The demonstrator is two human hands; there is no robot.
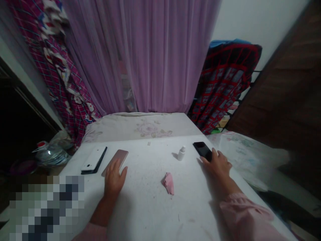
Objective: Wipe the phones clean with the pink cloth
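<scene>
My left hand [114,177] lies flat and open on the white table [150,207], its fingers resting on a rose-gold phone [120,155]. To the left of that phone lie a white phone stacked on a black one [94,160]. My right hand [217,164] rests on the table's right side, fingers curled around the near end of a black phone [202,150]. Between my hands sit a small white dropper bottle [181,153] standing upright and a crumpled pink cloth [169,183].
A purple curtain [150,57] hangs behind a pale mattress [140,127] beyond the table. Patterned blankets [223,83] drape at left and right. A plastic water jug [51,154] sits at the left; a dark wooden panel [288,100] stands at the right.
</scene>
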